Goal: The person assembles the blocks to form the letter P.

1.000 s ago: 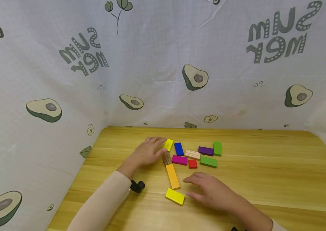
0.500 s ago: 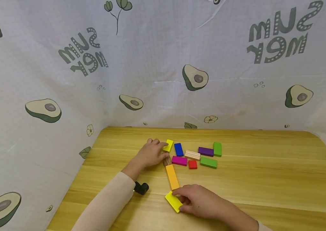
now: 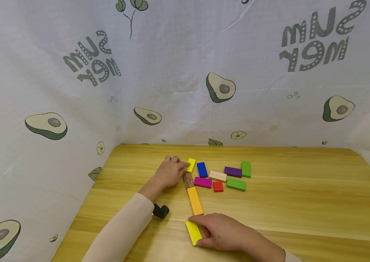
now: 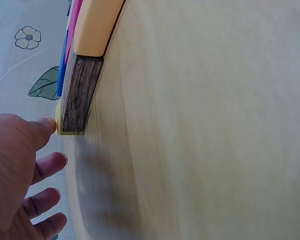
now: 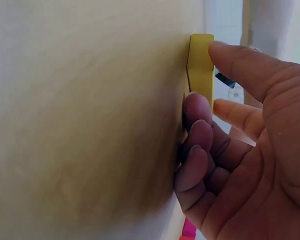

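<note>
My right hand (image 3: 219,231) pinches a yellow block (image 3: 193,233) lying near the front, thumb at its near end and index finger at its far end. In the right wrist view, the other fingers curl beside this yellow block (image 5: 201,62). The left hand (image 3: 169,173) rests its fingertips at the left side of another yellow block (image 3: 191,165) at the back. A brown bark-patterned block (image 3: 188,180) and an orange block (image 3: 195,201) lie end to end between the two yellow ones. In the left wrist view, the left thumb reaches the far yellow block, partly hidden behind the brown block (image 4: 81,95).
Right of the row lie blue (image 3: 202,170), magenta (image 3: 203,182), red (image 3: 218,186), pale wooden (image 3: 217,176), purple (image 3: 233,171) and two green blocks, one green block (image 3: 236,184) nearer. A black object (image 3: 161,211) shows at the left sleeve. A printed cloth (image 3: 178,72) hangs behind the table.
My right hand has moved left to the front yellow block, taken hold of it and turned it closer to the row's line. The left hand stays by the back yellow block.
</note>
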